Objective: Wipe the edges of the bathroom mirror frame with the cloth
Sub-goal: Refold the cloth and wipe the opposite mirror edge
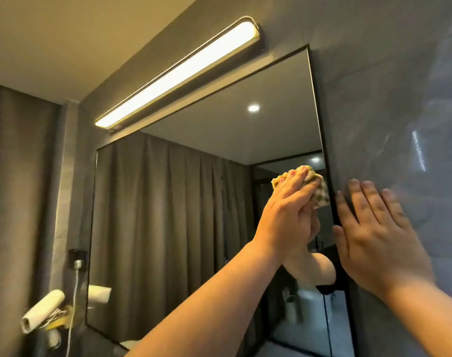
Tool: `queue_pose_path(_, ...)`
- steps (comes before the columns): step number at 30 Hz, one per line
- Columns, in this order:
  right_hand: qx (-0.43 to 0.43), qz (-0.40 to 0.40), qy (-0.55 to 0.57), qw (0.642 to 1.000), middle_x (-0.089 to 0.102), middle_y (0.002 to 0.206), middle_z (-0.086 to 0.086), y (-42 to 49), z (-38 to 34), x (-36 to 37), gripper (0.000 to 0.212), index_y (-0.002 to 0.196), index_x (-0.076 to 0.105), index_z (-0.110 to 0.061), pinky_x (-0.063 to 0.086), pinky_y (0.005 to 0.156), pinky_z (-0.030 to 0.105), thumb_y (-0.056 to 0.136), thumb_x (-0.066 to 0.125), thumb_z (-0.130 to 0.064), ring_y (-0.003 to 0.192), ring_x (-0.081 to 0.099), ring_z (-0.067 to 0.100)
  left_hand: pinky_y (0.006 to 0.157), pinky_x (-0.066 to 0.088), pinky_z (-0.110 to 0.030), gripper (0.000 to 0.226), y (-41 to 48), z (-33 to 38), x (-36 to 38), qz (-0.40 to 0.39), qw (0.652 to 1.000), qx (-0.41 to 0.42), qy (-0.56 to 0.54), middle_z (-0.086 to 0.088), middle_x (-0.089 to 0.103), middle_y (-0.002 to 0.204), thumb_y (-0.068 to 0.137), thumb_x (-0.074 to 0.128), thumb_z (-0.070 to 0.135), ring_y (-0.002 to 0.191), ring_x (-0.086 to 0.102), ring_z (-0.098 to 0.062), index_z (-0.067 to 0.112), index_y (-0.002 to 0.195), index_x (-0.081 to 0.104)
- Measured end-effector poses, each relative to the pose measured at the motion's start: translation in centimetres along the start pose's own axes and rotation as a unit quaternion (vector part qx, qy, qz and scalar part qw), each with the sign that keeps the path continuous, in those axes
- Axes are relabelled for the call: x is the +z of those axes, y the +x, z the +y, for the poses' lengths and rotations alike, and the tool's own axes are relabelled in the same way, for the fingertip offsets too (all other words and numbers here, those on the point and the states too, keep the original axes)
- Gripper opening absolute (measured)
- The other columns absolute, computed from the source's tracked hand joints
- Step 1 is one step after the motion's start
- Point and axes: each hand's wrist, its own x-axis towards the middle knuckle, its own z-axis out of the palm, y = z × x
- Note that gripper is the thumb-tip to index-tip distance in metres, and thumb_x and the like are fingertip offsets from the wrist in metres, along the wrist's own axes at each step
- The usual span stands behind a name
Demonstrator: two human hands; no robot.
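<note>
Currently I have the left hand [288, 202] pressing the cloth [320, 188] flat against the glass at the right edge of the mirror frame [322, 140], with fingers extended over the fabric rather than curled round it. The cloth sits at roughly 3 o'clock on the mirror, touching the dark frame strip. The right hand [379, 228] lies with straight, spread fingers on the grey wall tile [400, 99], just beside the frame, holding nothing. I judge the cloth to be light, soft and easily bunched; it will slip from under the palm unless pressure is maintained, so the hold belongs over its bunched centre, with a loose fold left free to ride the frame edge. It appears yellow-green with a pale checked pattern, crumpled into a wad that protrudes beyond the fingertips toward 1 o'clock. The frame is a thin, dark, rigid strip; the glass beside it is fragile, so moderate pressure is advised. A lit bar lamp [178, 73] is mounted above the top edge at 12 o'clock.
</note>
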Motion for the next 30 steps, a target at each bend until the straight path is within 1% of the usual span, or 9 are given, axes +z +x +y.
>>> queue_pose_path(3, 0.006, -0.015, -0.002, 1.0, 0.034, 0.151, 0.031, -0.1, -0.1, -0.5, 0.06, 0.143, 0.043, 0.003, 0.015, 0.12, 0.055, 0.098, 0.028, -0.034, 0.142, 0.03, 0.045, 0.12, 0.023, -0.039, 0.036, -4.3, 1.0, -0.2, -0.016, 0.999, -0.035, -0.005, -0.014, 0.047, 0.146, 0.092, 0.055, 0.002, 0.143, 0.035, -0.023, 0.005, 0.127, 0.063)
queue_pose_path(7, 0.006, -0.025, 0.01, 1.0, 0.032, 0.152, 0.031, -0.3, -0.2, -0.7, 0.061, 0.143, 0.043, 0.003, 0.012, 0.121, 0.054, 0.096, 0.03, -0.032, 0.144, 0.025, 0.044, 0.118, 0.03, -0.038, 0.036, -10.6, 2.4, -0.2, 0.022, 0.993, -0.109, -0.024, -0.013, 0.051, 0.142, 0.087, 0.064, 0.001, 0.138, 0.041, -0.019, 0.003, 0.123, 0.065)
queue_pose_path(10, 0.007, -0.03, 0.019, 0.999, 0.029, 0.154, 0.031, -1.3, -0.5, -0.7, 0.062, 0.145, 0.04, 0.003, 0.01, 0.122, 0.052, 0.095, 0.029, -0.032, 0.145, 0.022, 0.043, 0.117, 0.031, -0.038, 0.04, -13.8, 3.1, -0.2, 0.03, 0.986, -0.157, -0.043, -0.008, 0.051, 0.143, 0.086, 0.065, 0.002, 0.139, 0.041, -0.016, 0.006, 0.125, 0.063)
queue_pose_path(17, -0.009, -0.053, 0.029, 0.998, 0.02, 0.158, 0.026, -7.0, -1.4, 0.5, 0.065, 0.149, 0.029, 0.004, 0.007, 0.123, 0.05, 0.097, 0.025, -0.035, 0.15, 0.014, 0.037, 0.118, 0.028, -0.04, 0.041, -16.9, 5.3, 0.8, 0.038, 0.975, -0.217, -0.033, -0.006, 0.046, 0.148, 0.094, 0.056, 0.021, 0.143, 0.033, -0.01, 0.01, 0.134, 0.057)
queue_pose_path(21, -0.008, -0.051, 0.044, 0.998, 0.021, 0.158, 0.026, -7.2, -1.3, 0.4, 0.064, 0.149, 0.03, 0.004, 0.005, 0.123, 0.048, 0.097, 0.026, -0.034, 0.15, 0.014, 0.037, 0.12, 0.025, -0.037, 0.045, -19.8, 6.7, 0.6, -0.001, 0.974, -0.227, -0.031, -0.002, 0.04, 0.152, 0.101, 0.042, 0.036, 0.145, 0.028, -0.01, 0.011, 0.136, 0.054)
queue_pose_path(23, -0.006, -0.051, 0.052, 0.997, 0.021, 0.158, 0.026, -7.6, -1.4, 0.3, 0.064, 0.149, 0.031, 0.004, 0.004, 0.124, 0.047, 0.097, 0.026, -0.034, 0.15, 0.014, 0.037, 0.12, 0.026, -0.039, 0.048, -22.0, 7.0, 0.5, -0.022, 0.975, -0.219, -0.023, -0.002, 0.039, 0.152, 0.101, 0.038, 0.038, 0.146, 0.028, -0.012, 0.011, 0.137, 0.053)
queue_pose_path(25, -0.006, -0.052, 0.059, 0.997, 0.02, 0.159, 0.026, -8.2, -1.5, 0.2, 0.064, 0.149, 0.031, 0.003, 0.004, 0.124, 0.047, 0.097, 0.027, -0.033, 0.15, 0.013, 0.037, 0.118, 0.03, -0.043, 0.045, -24.3, 6.7, 0.3, -0.05, 0.98, -0.193, -0.01, -0.004, 0.038, 0.153, 0.102, 0.04, 0.033, 0.145, 0.029, -0.015, 0.009, 0.138, 0.052)
queue_pose_path(27, -0.009, -0.054, 0.064, 0.996, 0.019, 0.159, 0.026, -9.1, -1.6, 0.3, 0.064, 0.149, 0.03, 0.003, 0.004, 0.124, 0.048, 0.096, 0.029, -0.033, 0.15, 0.011, 0.037, 0.115, 0.033, -0.046, 0.04, -26.4, 5.9, 0.1, -0.078, 0.986, -0.147, 0.005, -0.009, 0.037, 0.153, 0.102, 0.044, 0.025, 0.145, 0.031, -0.02, 0.006, 0.137, 0.052)
queue_pose_path(30, -0.012, -0.047, 0.069, 0.996, 0.018, 0.159, 0.027, -10.2, -1.9, 0.6, 0.064, 0.149, 0.03, 0.004, 0.003, 0.123, 0.049, 0.095, 0.031, -0.031, 0.15, 0.011, 0.038, 0.116, 0.032, -0.046, 0.037, -28.8, 3.9, -0.6, -0.097, 0.99, -0.094, 0.037, -0.012, 0.036, 0.152, 0.1, 0.049, 0.014, 0.144, 0.032, -0.024, 0.005, 0.136, 0.052)
